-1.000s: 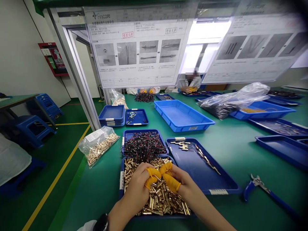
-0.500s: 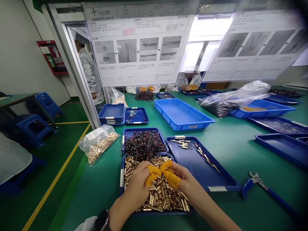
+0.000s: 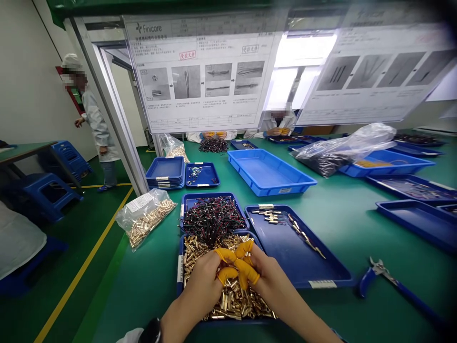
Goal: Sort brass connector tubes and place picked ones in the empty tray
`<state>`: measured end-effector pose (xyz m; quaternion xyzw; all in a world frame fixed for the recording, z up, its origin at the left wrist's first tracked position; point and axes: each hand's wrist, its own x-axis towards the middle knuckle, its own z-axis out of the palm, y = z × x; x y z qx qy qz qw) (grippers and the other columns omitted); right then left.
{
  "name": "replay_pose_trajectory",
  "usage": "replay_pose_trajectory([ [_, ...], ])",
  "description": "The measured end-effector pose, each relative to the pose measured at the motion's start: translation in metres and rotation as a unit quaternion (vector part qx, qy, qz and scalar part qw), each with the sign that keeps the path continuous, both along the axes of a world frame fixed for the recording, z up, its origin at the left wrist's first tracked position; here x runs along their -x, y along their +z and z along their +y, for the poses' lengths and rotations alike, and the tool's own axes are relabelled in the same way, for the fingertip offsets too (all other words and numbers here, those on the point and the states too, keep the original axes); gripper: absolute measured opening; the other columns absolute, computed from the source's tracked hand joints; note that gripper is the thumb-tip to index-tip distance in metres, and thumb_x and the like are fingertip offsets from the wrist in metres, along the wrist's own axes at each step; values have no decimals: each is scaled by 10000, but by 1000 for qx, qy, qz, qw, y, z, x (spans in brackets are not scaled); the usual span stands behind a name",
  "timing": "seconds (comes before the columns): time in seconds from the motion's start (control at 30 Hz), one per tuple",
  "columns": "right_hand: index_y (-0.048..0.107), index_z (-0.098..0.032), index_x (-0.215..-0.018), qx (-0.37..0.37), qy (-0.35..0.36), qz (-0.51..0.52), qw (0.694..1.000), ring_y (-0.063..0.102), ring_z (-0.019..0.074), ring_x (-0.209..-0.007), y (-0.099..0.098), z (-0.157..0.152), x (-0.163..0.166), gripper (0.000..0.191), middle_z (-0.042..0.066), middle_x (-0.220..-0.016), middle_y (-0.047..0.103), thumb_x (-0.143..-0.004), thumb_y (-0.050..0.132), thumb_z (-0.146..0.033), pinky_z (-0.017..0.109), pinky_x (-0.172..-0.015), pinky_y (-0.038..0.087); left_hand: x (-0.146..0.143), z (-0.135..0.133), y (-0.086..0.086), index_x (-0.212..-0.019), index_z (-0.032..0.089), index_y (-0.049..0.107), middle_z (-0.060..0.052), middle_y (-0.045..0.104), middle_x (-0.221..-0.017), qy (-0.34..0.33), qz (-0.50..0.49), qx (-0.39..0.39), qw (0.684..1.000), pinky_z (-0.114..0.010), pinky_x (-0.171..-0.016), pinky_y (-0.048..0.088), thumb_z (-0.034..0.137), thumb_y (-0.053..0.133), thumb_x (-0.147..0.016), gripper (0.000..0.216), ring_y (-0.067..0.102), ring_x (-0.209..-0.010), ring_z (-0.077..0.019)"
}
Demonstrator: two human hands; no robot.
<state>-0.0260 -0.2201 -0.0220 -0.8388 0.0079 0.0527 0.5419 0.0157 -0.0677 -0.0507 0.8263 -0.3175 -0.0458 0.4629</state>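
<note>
My left hand point(image 3: 207, 276) and my right hand point(image 3: 266, 271), both with yellow finger cots, meet above a blue tray point(image 3: 180, 269) heaped with small brass sleeves point(image 3: 237, 300). The fingertips of both are pinched together and touch or overlap. Whatever lies between them is hidden, apart from a small glint at the right fingers. Just beyond, a second tray holds a tangled pile of short black and red wires point(image 3: 212, 216). Right of these, a longer blue tray point(image 3: 296, 257) carries several wires with brass sleeves on them.
Blue-handled pliers point(image 3: 380, 271) lie at the right. A bag of brass sleeves point(image 3: 146, 219) rests at the left. Farther back are stacked trays point(image 3: 165, 171), a light-blue bin point(image 3: 269, 174) and a clear bag point(image 3: 342, 147). Instruction sheets point(image 3: 207, 81) hang above; co-workers sit across.
My right hand has shifted slightly left, and its fingers now overlap those of my left hand. A person behind the frame post has walked to the left.
</note>
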Motion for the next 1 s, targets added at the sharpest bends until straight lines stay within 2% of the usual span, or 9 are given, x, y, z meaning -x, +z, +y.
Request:
replay_pose_trajectory([
  [0.13, 466, -166, -850, 58, 16, -24, 998, 508, 47, -690, 5, -6, -1, 168, 7, -806, 579, -790, 443, -320, 134, -623, 399, -1, 0, 2, -896, 152, 581, -69, 607, -918, 50, 0, 23, 998, -293, -753, 448, 95, 459, -799, 165, 558, -876, -189],
  [0.3, 554, -164, -790, 158, -20, -77, 984, 531, 57, -667, 5, -12, -3, 126, 1, -740, 585, -796, 443, -223, 134, -598, 398, -3, 0, 3, -894, 164, 585, -51, 616, -890, 92, 15, 48, 995, -283, -749, 464, 162, 500, -804, 123, 563, -834, -168],
  [0.5, 598, -172, -776, 140, -24, -177, 974, 553, 46, -661, -7, -13, -1, 211, 4, -735, 603, -818, 423, -282, 118, -590, 417, -2, 0, 4, -895, 175, 575, -35, 615, -893, 80, 31, 49, 995, -277, -763, 447, 156, 488, -808, 124, 561, -847, -162],
  [0.67, 577, -137, -679, 135, -28, -142, 980, 496, 37, -613, -9, -8, 1, 237, 4, -670, 582, -803, 444, -288, 117, -554, 360, 0, 1, 4, -856, 161, 574, -36, 614, -879, 62, 68, 42, 995, -254, -742, 435, 97, 487, -775, 136, 560, -840, -160],
  [0.73, 552, -119, -622, 104, -26, -96, 990, 459, 21, -559, -6, -6, 0, 261, -7, -605, 541, -777, 487, -318, 111, -515, 329, -1, 2, 4, -835, 154, 580, -41, 614, -873, 56, 55, 26, 997, -252, -734, 423, 35, 463, -742, 191, 555, -845, -168],
  [0.83, 497, -107, -575, -26, 12, 48, 998, 406, -13, -414, 0, -4, -3, 350, -45, -513, 467, -698, 570, -426, 98, -424, 305, 0, 4, 4, -797, 159, 596, -40, 614, -833, 22, 22, 28, 999, -237, -688, 400, 11, 441, -733, 224, 554, -801, -165],
  [0.9, 462, -106, -563, -116, 59, 131, 983, 368, -29, -339, 3, -5, -5, 386, -63, -467, 454, -630, 634, -445, 86, -371, 282, 3, 5, 6, -779, 164, 602, -35, 615, -807, -11, 11, 52, 999, -229, -677, 389, 36, 454, -754, 197, 554, -775, -157],
  [1.0, 411, -123, -591, -203, 89, 181, 958, 313, -50, -329, 6, -5, -6, 431, -100, -437, 409, -510, 739, -390, 58, -334, 234, 9, 5, 11, -740, 167, 594, -34, 618, -811, -56, -2, 100, 993, -212, -676, 383, 48, 457, -768, 184, 554, -776, -145],
])
